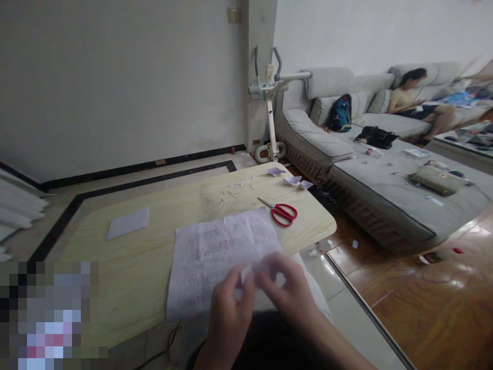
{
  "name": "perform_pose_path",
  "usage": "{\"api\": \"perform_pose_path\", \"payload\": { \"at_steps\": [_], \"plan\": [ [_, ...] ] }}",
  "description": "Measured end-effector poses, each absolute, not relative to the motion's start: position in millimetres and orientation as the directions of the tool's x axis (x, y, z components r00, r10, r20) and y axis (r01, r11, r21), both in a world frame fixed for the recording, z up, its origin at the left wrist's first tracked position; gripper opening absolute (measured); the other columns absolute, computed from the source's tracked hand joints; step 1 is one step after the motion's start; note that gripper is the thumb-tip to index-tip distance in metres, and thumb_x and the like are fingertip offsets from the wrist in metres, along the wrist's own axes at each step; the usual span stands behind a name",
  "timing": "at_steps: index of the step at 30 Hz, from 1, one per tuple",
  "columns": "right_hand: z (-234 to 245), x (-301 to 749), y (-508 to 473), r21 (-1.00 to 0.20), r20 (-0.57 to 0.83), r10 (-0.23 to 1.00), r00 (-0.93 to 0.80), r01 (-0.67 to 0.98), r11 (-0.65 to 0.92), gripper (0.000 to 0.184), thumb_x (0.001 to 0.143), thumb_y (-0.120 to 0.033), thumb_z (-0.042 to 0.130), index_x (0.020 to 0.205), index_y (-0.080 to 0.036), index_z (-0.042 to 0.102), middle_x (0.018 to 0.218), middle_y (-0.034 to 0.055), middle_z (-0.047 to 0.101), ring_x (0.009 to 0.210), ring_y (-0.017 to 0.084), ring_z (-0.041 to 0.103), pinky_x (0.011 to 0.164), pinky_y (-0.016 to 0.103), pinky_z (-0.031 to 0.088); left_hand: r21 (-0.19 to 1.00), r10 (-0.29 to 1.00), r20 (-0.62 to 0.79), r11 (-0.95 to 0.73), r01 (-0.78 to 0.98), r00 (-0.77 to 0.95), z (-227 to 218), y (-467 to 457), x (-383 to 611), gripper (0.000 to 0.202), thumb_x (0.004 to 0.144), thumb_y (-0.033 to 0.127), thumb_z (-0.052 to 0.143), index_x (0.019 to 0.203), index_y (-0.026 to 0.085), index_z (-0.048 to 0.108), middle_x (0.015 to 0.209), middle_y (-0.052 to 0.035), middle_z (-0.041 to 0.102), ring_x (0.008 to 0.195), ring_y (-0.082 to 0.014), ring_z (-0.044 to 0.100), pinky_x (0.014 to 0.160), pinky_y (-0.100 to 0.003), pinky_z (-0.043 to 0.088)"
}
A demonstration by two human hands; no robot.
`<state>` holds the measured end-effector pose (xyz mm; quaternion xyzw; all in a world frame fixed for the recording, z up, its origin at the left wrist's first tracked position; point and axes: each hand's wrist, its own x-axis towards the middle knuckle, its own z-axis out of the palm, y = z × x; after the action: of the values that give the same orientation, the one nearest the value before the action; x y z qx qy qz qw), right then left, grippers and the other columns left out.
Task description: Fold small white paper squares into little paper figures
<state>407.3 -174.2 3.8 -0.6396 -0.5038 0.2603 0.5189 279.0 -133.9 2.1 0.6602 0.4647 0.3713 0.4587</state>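
Both my hands meet above the near edge of the table, pinching a small piece of white paper (247, 271) between them. My left hand (232, 298) has its thumb and fingers closed on the left side of the paper. On the other side, my right hand (284, 281) grips it too, its fingers blurred. The paper's exact shape is mostly hidden. Under and beyond my hands lies a large creased printed sheet (219, 252). Scissors with red handles (284, 214) rest past its far right corner, blades pointing away to the left.
Small folded paper pieces (291, 180) sit at the table's far right corner, near thin paper scraps (232, 194). A white paper stack (128, 224) lies on the left of the table (154, 267). A grey sofa (385, 174) with a seated person (410, 100) stands right.
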Motion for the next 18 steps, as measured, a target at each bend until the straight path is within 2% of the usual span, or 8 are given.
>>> {"api": "perform_pose_path", "payload": {
  "at_steps": [6, 13, 16, 18],
  "plan": [
    [5.6, 407.7, -174.1, -0.916, 0.207, 0.907, 0.366, 0.398, 0.048, 0.012, 0.084, -0.019, 0.061, 0.072, -0.019, 0.058, 0.063, -0.0026, 0.054, 0.06, 0.013, 0.048, 0.056, 0.025, 0.04, 0.952, 0.96, 0.025, -0.108, 0.288, 0.277, 3.5, -132.6, 278.7, 0.023, 0.088, 0.038, 0.058, 0.088, 0.02, 0.071, 0.068, -0.0023, 0.072, 0.065, -0.0213, 0.067, 0.055, -0.025, 0.049],
    [11.5, 409.1, -172.6, -0.959, 0.096, 0.928, 0.36, 0.282, -0.01, 0.016, 0.083, -0.024, 0.059, 0.069, -0.018, 0.057, 0.063, -0.0016, 0.054, 0.061, 0.014, 0.05, 0.057, 0.026, 0.042, 0.979, 0.954, -0.076, 0.015, 0.205, 0.291, 11.1, -127.4, 276.3, 0.026, 0.084, 0.04, 0.061, 0.077, 0.018, 0.072, 0.071, -0.0033, 0.074, 0.066, -0.0214, 0.067, 0.06, -0.026, 0.052],
    [10.5, 408.2, -173.0, -0.952, 0.139, 0.917, 0.374, 0.306, 0.02, 0.013, 0.085, -0.024, 0.06, 0.072, -0.019, 0.059, 0.065, -0.0009, 0.056, 0.062, 0.015, 0.051, 0.058, 0.027, 0.043, 0.979, 0.941, -0.082, 0.015, 0.201, 0.33, 12.3, -125.2, 276.0, 0.027, 0.084, 0.04, 0.062, 0.078, 0.018, 0.075, 0.067, -0.0027, 0.072, 0.063, -0.02, 0.065, 0.058, -0.024, 0.052],
    [9.7, 406.7, -174.0, -0.934, 0.22, 0.897, 0.382, 0.348, 0.08, 0.005, 0.085, -0.021, 0.061, 0.08, -0.018, 0.062, 0.069, 0.0, 0.059, 0.064, 0.016, 0.053, 0.06, 0.028, 0.045, 0.983, 0.937, -0.081, 0.019, 0.182, 0.341, 11.9, -124.0, 276.5, 0.027, 0.084, 0.04, 0.062, 0.08, 0.017, 0.076, 0.064, -0.0021, 0.071, 0.061, -0.0194, 0.065, 0.057, -0.024, 0.052]
  ]
}}
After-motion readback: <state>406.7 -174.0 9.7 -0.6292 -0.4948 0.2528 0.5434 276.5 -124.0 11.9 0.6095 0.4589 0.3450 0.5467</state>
